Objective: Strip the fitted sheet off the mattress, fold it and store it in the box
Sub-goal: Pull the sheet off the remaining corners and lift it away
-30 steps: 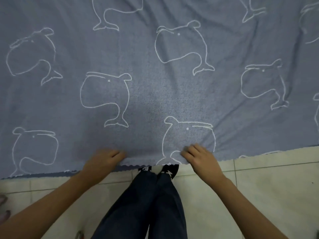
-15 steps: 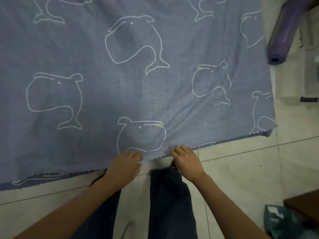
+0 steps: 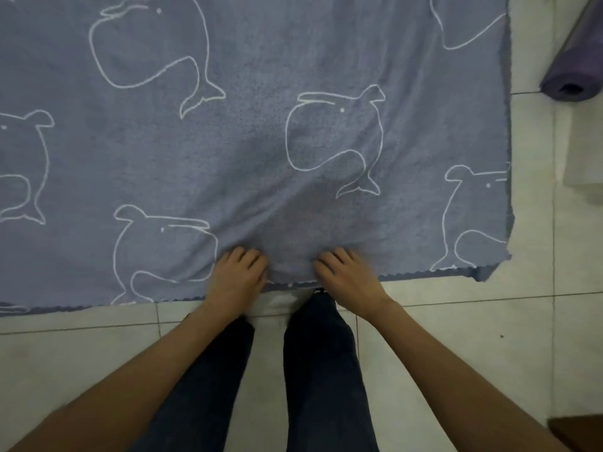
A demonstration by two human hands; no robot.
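A blue-grey sheet (image 3: pixel 261 132) printed with white whale outlines lies spread flat on the tiled floor and fills most of the view. Its scalloped near edge runs across the frame just in front of my legs, and its right corner sits at the right. My left hand (image 3: pixel 238 275) and my right hand (image 3: pixel 346 275) rest side by side on that near edge, fingers curled down onto the cloth. Wrinkles fan out from between them. Whether the fingers pinch the cloth or only press it cannot be told. No box is in view.
A rolled purple mat (image 3: pixel 574 60) lies on the floor at the top right. A pale translucent object (image 3: pixel 584 148) sits below it. A brown corner of furniture (image 3: pixel 577 432) shows at the bottom right. Pale floor tiles (image 3: pixel 456 337) surround my dark trouser legs (image 3: pixel 313 370).
My hands have shifted rightward along the sheet's near edge and drawn closer together. The sheet's right corner and the purple mat have come into view.
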